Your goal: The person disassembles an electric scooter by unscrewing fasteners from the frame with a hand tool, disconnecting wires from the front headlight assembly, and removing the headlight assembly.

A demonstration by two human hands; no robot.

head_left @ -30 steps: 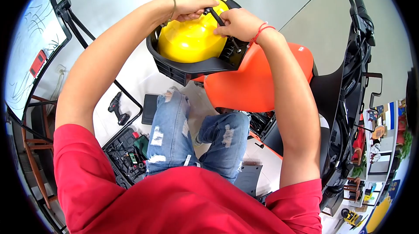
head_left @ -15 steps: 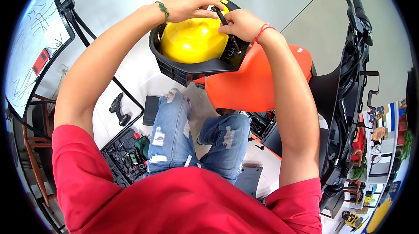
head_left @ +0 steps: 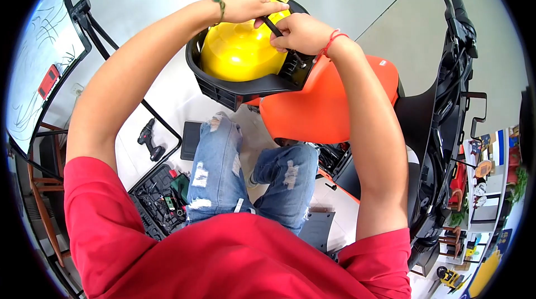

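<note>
Jeans: ripped blue [head_left: 218,179], knees bent below the basket.
Tool case: open on the floor [head_left: 134,156] left of the jeans, packed with parts [head_left: 163,195].
Drill: lying on the floor [head_left: 149,140] beyond the case.
Right hand: [head_left: 304,33] closed round the black handle [head_left: 272,26].
Left hand: [head_left: 245,6] fingers partly extended at the handle's upper end; gripping or just touching, cannot tell.
Handle: slanting over the yellow dome [head_left: 243,53], between both hands.
Basket: black [head_left: 245,88], around the dome, beside the orange seat [head_left: 304,110].
Shelves: [head_left: 488,201] far right, crowded with small items.
</note>
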